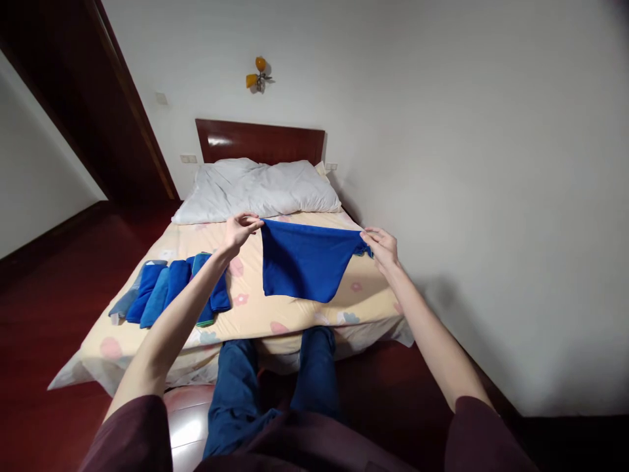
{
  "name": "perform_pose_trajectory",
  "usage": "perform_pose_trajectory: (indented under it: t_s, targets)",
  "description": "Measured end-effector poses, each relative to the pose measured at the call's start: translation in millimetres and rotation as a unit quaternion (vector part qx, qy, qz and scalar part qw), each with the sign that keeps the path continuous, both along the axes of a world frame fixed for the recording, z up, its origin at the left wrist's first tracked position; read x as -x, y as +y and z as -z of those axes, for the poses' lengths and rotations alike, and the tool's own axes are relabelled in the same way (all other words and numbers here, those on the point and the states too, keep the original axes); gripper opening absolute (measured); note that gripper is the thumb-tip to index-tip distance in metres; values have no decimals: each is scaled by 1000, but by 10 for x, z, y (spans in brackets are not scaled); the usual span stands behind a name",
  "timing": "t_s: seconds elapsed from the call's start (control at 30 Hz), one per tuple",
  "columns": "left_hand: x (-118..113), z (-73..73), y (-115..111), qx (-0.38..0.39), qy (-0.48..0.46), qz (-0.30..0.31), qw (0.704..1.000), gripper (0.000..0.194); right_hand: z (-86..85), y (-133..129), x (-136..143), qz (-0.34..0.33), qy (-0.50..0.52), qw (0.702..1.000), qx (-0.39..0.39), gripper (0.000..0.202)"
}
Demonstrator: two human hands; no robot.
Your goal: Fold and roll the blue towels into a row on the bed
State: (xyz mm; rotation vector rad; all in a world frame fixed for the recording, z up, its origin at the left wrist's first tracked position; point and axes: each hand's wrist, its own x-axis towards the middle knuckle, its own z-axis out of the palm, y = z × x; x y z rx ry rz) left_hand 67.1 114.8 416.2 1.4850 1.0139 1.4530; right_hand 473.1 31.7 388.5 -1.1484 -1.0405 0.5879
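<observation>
A plain blue cloth (304, 262) hangs stretched between my two hands, just above the bed. My left hand (240, 231) pinches its upper left corner between thumb and fingers. At the upper right, my right hand (381, 246) grips the cloth, with a small bunched bit showing by the fingers. The cloth's lower edge hangs loose, and its right side slants inward. Several folded or rolled blue cloths (156, 295) lie side by side on the bed to the left, partly hidden behind my left forearm.
The bed (255, 311) has a pale yellow flowered sheet. A white pillow (260, 187) lies against the dark wooden headboard (263, 141). The white wall (466, 164) runs close along the right. My knees are at the bed's near edge, and a shiny rounded seat (187, 419) is below.
</observation>
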Motion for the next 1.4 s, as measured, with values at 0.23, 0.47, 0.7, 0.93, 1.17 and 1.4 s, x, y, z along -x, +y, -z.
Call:
perform_pose_trajectory:
  t_s: [0.23, 0.47, 0.7, 0.93, 1.17, 1.4]
  targets:
    - [400, 272, -812, 39, 26, 39, 998, 58, 220, -683, 45, -65, -2, 994, 90, 54]
    - [512, 476, -1125, 131, 33, 66, 989, 63, 296, -921, -20, -92, 17, 984, 155, 51]
    - [367, 736, -433, 190, 75, 17, 979, 73, 441, -196, 131, -119, 37, 971, 202, 48]
    - [317, 722, 271, 139, 50, -50, 988, 64, 563, 666, 465, -68, 31, 987, 139, 44]
    - [552, 981, 150, -31, 94, -40, 994, 57, 1098, 667, 434, -60, -38, 997, 9, 40]
    - [615, 2295, -296, 101, 241, -43, 964, 48, 2548, 267, 523, -95, -38, 984, 144, 40]
